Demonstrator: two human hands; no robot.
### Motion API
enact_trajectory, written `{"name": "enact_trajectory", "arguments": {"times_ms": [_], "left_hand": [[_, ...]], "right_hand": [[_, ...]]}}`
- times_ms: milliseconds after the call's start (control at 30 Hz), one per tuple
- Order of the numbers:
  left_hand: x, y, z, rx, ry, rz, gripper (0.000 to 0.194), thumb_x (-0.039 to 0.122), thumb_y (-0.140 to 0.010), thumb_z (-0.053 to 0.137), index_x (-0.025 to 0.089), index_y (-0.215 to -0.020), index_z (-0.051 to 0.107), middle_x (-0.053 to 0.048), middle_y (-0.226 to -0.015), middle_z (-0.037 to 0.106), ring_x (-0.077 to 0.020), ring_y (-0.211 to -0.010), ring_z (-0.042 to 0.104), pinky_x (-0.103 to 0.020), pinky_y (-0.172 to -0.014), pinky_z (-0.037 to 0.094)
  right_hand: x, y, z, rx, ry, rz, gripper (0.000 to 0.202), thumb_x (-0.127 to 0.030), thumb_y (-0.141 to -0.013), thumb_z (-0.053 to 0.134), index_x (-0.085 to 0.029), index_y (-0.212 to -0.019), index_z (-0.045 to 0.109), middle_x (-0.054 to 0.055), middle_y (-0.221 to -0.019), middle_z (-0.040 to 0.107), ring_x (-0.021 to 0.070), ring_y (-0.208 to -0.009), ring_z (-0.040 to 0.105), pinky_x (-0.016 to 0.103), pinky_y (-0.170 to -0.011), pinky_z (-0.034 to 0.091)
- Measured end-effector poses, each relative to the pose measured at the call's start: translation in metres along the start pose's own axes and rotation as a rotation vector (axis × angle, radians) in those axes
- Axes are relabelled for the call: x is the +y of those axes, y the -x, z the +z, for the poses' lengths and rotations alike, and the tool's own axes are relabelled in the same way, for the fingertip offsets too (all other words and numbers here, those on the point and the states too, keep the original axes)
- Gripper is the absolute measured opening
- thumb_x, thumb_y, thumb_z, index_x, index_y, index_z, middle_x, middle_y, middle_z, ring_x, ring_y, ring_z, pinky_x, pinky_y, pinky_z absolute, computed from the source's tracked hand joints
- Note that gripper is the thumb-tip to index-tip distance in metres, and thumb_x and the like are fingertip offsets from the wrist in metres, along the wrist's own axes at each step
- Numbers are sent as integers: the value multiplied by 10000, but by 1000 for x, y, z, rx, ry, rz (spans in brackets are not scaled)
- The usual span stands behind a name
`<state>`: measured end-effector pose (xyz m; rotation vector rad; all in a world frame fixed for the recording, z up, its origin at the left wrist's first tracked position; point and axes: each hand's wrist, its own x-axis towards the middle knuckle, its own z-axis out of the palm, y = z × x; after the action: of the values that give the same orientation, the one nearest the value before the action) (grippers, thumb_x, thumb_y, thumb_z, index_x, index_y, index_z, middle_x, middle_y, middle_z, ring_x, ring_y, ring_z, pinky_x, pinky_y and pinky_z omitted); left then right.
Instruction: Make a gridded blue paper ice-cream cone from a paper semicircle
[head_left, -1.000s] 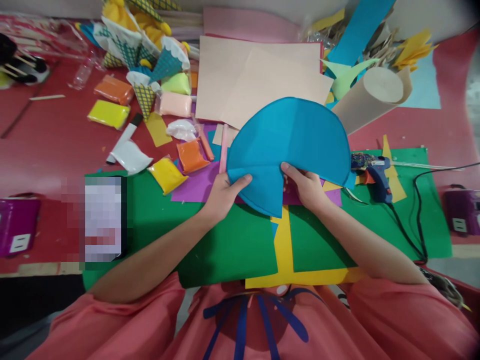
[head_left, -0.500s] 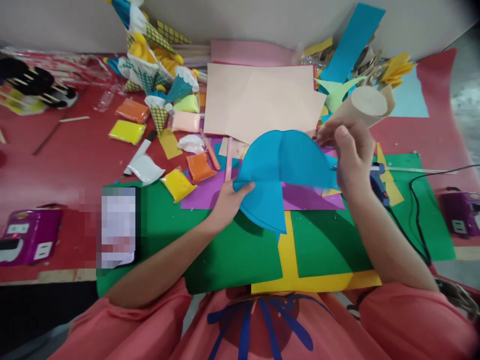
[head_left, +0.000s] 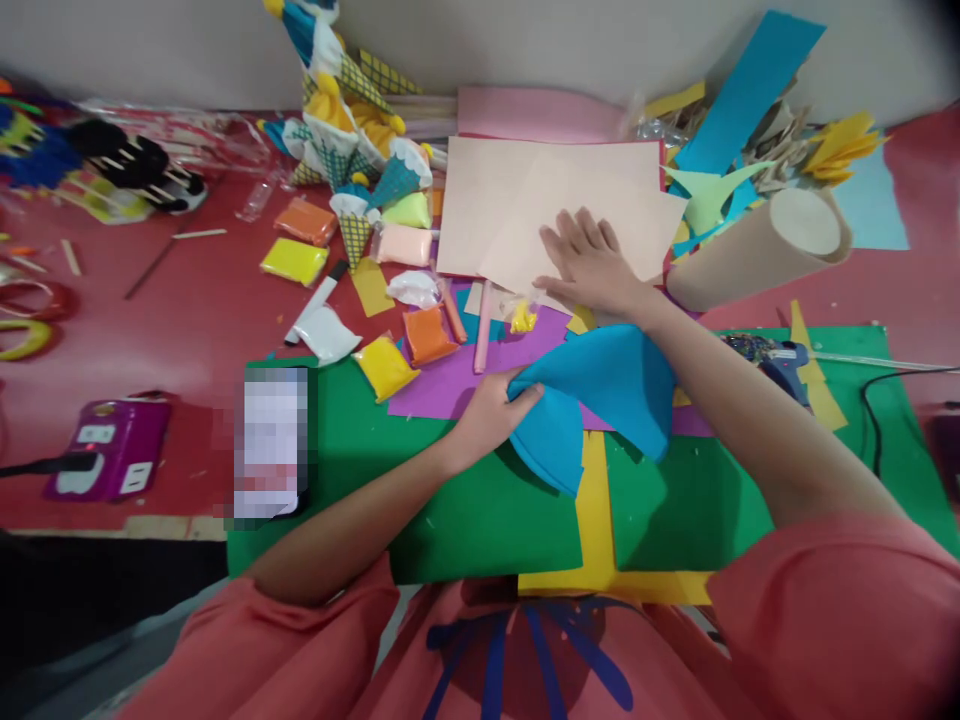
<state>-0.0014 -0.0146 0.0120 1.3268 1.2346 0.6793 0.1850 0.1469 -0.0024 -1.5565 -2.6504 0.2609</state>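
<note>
A curved blue foam sheet [head_left: 615,385] hangs from my left hand [head_left: 491,415], which pinches its left corner between thumb and fingers. The sheet droops over purple and green foam sheets. My right hand [head_left: 589,265] lies with fingers spread on a beige sheet [head_left: 495,200] at the back of the table. Below that hand sit a small yellow piece in clear wrap [head_left: 523,317] and a pink stick [head_left: 482,330]. Beside my right forearm, the glue gun [head_left: 784,365] rests on the green sheet, partly covered by the arm.
Packets of coloured clay [head_left: 427,335] and a marker [head_left: 319,300] lie left of centre. A phone [head_left: 271,445] rests on the green foam sheet [head_left: 480,530]. Cloth cones [head_left: 356,225] stand at the back. A beige roll [head_left: 739,255] lies at right; a purple power box [head_left: 112,450] at left.
My right hand has let go of the blue sheet's right side and moved left onto the beige sheet. The blue sheet's right part now droops. The view has shifted left.
</note>
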Motion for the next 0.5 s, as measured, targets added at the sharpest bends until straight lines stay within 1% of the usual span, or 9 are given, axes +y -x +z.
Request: {"name": "enact_trajectory", "arguments": {"times_ms": [67, 100, 133, 233, 300, 433, 500], "left_hand": [[0, -1, 0, 4, -13, 5, 331, 380, -788, 543, 159, -975, 704, -46, -944, 747, -236, -911, 679, -346, -833, 538], [-1, -1, 0, 6, -10, 14, 343, 378, -790, 545, 155, -1000, 699, -54, -981, 747, -244, -936, 680, -357, -852, 536], [-1, -1, 0, 8, 0, 24, 353, 378, -791, 548, 151, -1020, 692, -62, -1021, 743, -251, -961, 680, -366, -872, 533], [-1, -1, 0, 12, 34, 40, 368, 377, -794, 554, 150, -1057, 676, -77, -1103, 729, -258, -1021, 674, -385, -936, 517], [-1, 0, 0, 10, 43, 42, 366, 374, -796, 559, 154, -1066, 672, -77, -1081, 734, -262, -1055, 665, -392, -967, 505], [-2, 1, 0, 5, 35, 23, 338, 374, -812, 561, 160, -1046, 678, -56, -925, 752, -251, -1045, 666, -385, -975, 503], [-2, 1, 0, 8, 19, 13, 315, 367, -819, 560, 166, -1026, 685, -51, -925, 749, -237, -1019, 669, -371, -959, 508]], "right_hand": [[1, -2, -4, -86, 6, -30, 1018, -778, -795, 379, -110, -1534, 173, 215, -1623, 104, 441, -1491, 52, 674, -1138, 91], [1, -4, -8, -104, 17, -48, 1061, -788, -769, 418, -82, -1525, 182, 237, -1613, 118, 451, -1484, 75, 672, -1136, 111], [0, -6, -12, -104, 31, -67, 1065, -782, -760, 442, -65, -1511, 204, 251, -1602, 145, 452, -1477, 109, 664, -1135, 136], [-7, -15, -21, -62, 76, -116, 948, -718, -804, 444, -46, -1455, 294, 268, -1553, 257, 431, -1438, 235, 626, -1116, 232], [-10, -21, -22, -75, 102, -123, 937, -703, -815, 441, -18, -1439, 303, 289, -1529, 281, 433, -1419, 266, 615, -1102, 266], [-15, -33, -14, -135, 135, -125, 1105, -764, -762, 455, 27, -1483, 179, 312, -1558, 192, 463, -1444, 181, 636, -1127, 212], [-17, -39, -12, -143, 134, -143, 1115, -774, -752, 458, 22, -1485, 190, 306, -1561, 197, 457, -1436, 213, 617, -1127, 243]]}}
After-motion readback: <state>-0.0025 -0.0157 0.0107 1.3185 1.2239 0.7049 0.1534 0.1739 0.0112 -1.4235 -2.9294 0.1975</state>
